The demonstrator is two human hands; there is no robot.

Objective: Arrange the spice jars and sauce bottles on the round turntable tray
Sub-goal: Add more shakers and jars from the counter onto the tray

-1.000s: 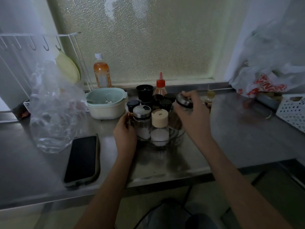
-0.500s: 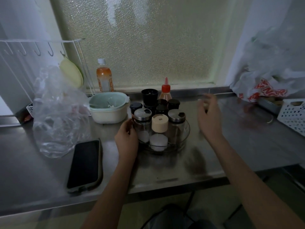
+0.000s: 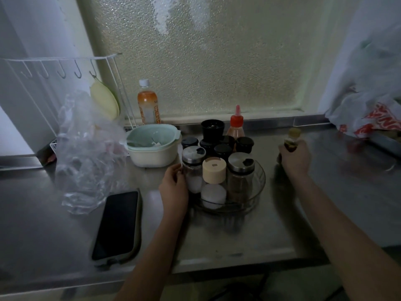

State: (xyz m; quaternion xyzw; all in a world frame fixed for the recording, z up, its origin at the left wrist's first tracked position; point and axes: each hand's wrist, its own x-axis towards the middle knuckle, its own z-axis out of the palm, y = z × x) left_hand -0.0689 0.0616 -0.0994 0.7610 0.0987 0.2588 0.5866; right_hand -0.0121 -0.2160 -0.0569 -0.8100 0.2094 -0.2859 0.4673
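Observation:
A clear round turntable tray (image 3: 259, 187) sits mid-counter. It carries several jars: a steel-lidded jar (image 3: 240, 177) at the front right, a beige-lidded jar (image 3: 213, 181) in front, another steel-lidded jar (image 3: 193, 168) at the left, black-capped jars (image 3: 222, 149) behind, and a red-capped sauce bottle (image 3: 237, 128) at the back. My left hand (image 3: 174, 187) rests against the tray's left side, fingers touching the left steel-lidded jar. To the tray's right, my right hand (image 3: 295, 158) grips a small dark bottle with a yellow cap (image 3: 293, 139) standing on the counter.
A pale green-and-white bowl (image 3: 154, 146) stands left of the tray, with an orange drink bottle (image 3: 148, 105) behind it. A crumpled clear plastic bag (image 3: 86, 153) and a phone (image 3: 117, 224) lie at the left. A wire rack (image 3: 54, 83) is far left; bags (image 3: 368, 109) are at the right.
My right hand set the steel-lidded jar onto the tray's front right, moved right and took hold of the small yellow-capped bottle. My left hand stayed at the tray's left side.

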